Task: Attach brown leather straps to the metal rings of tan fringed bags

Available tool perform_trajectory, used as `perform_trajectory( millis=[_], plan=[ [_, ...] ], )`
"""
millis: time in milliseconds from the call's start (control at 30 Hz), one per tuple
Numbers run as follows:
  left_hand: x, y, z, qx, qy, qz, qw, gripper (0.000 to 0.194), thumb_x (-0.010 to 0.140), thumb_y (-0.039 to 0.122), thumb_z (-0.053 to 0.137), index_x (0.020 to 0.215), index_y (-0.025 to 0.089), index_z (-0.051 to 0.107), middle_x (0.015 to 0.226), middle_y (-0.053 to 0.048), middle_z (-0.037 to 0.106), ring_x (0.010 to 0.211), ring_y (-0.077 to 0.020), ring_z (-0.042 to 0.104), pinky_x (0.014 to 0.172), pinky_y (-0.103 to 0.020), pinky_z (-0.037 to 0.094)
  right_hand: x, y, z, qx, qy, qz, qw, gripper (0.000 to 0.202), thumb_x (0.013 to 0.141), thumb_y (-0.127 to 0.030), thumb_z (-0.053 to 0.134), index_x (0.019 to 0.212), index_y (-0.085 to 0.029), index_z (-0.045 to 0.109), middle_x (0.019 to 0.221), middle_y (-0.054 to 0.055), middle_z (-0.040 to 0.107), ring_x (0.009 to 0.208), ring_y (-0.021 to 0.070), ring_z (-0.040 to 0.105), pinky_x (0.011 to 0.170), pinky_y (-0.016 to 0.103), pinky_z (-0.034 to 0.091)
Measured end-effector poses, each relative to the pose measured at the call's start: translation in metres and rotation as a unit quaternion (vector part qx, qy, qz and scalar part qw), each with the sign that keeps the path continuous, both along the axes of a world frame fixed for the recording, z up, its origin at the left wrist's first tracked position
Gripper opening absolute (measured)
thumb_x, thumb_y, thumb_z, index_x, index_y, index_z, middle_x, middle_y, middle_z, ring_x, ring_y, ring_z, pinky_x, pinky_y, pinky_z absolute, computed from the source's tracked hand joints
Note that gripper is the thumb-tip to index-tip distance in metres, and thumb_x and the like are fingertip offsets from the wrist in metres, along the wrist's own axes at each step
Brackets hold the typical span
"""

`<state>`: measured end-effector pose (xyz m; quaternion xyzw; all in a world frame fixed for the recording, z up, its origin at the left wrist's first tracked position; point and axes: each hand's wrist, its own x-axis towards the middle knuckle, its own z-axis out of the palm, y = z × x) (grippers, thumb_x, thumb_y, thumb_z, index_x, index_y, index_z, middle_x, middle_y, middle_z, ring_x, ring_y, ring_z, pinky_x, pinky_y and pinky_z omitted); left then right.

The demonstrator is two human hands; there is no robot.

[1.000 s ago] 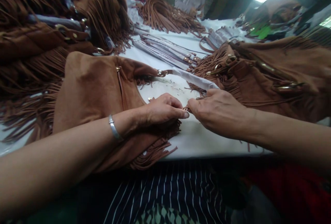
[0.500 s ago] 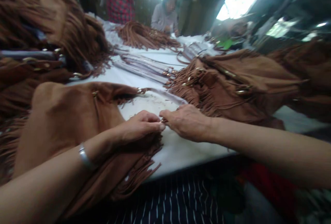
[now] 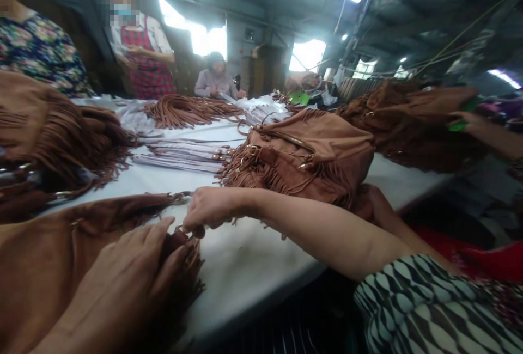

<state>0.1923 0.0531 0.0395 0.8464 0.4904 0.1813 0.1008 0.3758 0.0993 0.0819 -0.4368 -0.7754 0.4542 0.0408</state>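
Two bare hands work one tan suede fringed bag [image 3: 61, 250] lying flat on the white tabletop [image 3: 245, 267]. Left hand [image 3: 126, 278] spread open, palm pressing the bag's soft napped corner. Right hand [image 3: 210, 209], just beyond the left fingertips, pinched shut on a small metal ring [image 3: 180, 229] at the bag's edge. Behind the right forearm: one slouchy fringed suede bag [image 3: 310, 158]. Farther off, three people [image 3: 143, 54] stand or sit by a heap of brown straps [image 3: 188, 111].

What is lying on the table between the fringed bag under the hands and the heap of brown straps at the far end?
In the head view, between the fringed bag and the strap heap lies a row of pale wrapped straps on the white table.
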Motion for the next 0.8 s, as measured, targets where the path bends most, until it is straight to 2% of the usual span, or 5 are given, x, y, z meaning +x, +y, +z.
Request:
perform_trajectory(
  millis=[133, 300, 433, 633, 800],
  plan=[
    [0.018, -0.012, 0.004, 0.088, 0.053, 0.024, 0.994, 0.038, 0.081, 0.042, 0.040, 0.100, 0.018, 0.062, 0.103, -0.014, 0.062, 0.099, -0.0334, 0.055, 0.083, -0.048, 0.042, -0.006, 0.012, 0.004, -0.052, 0.045, 0.048, 0.997, 0.027, 0.067, -0.038, 0.057, 0.057, -0.013, 0.055, 0.039, -0.008, 0.034, 0.037, 0.0055, 0.027, 0.034, 0.019, 0.019],
    [0.031, -0.011, -0.021, 0.177, 0.067, -0.014, 0.982, 0.028, 0.077, 0.037, 0.046, 0.077, 0.017, 0.065, 0.073, -0.013, 0.060, 0.073, -0.0317, 0.056, 0.067, -0.044, 0.042, 0.000, 0.009, -0.012, -0.111, -0.015, 0.083, 0.990, 0.026, 0.067, -0.034, 0.062, 0.054, -0.012, 0.055, 0.034, -0.009, 0.032, 0.033, 0.0041, 0.024, 0.032, 0.017, 0.016],
    [0.024, -0.011, -0.030, 0.167, 0.052, -0.049, 0.983, 0.026, 0.081, 0.038, 0.045, 0.085, 0.018, 0.061, 0.082, -0.010, 0.060, 0.079, -0.0272, 0.056, 0.071, -0.041, 0.044, 0.005, 0.004, -0.012, -0.168, -0.005, 0.077, 0.983, 0.026, 0.068, -0.033, 0.061, 0.055, -0.011, 0.056, 0.032, -0.008, 0.036, 0.029, 0.0043, 0.027, 0.030, 0.016, 0.016],
    [0.006, 0.000, -0.016, 0.066, 0.026, -0.097, 0.993, 0.022, 0.088, 0.034, 0.041, 0.096, 0.016, 0.052, 0.093, -0.009, 0.056, 0.081, -0.0196, 0.052, 0.069, -0.033, 0.047, 0.004, 0.023, -0.003, -0.206, 0.030, 0.109, 0.972, 0.024, 0.071, -0.029, 0.059, 0.060, -0.009, 0.061, 0.033, -0.006, 0.042, 0.028, 0.0040, 0.032, 0.028, 0.014, 0.019],
    [-0.003, 0.022, -0.023, 0.120, 0.041, -0.174, 0.977, 0.027, 0.089, 0.039, 0.039, 0.086, 0.015, 0.051, 0.078, -0.006, 0.055, 0.069, -0.0181, 0.052, 0.062, -0.032, 0.046, 0.000, 0.036, -0.007, -0.261, 0.021, 0.088, 0.961, 0.026, 0.066, -0.033, 0.068, 0.064, -0.007, 0.062, 0.048, -0.001, 0.057, 0.031, 0.0035, 0.038, 0.028, 0.014, 0.022]
  ],
)
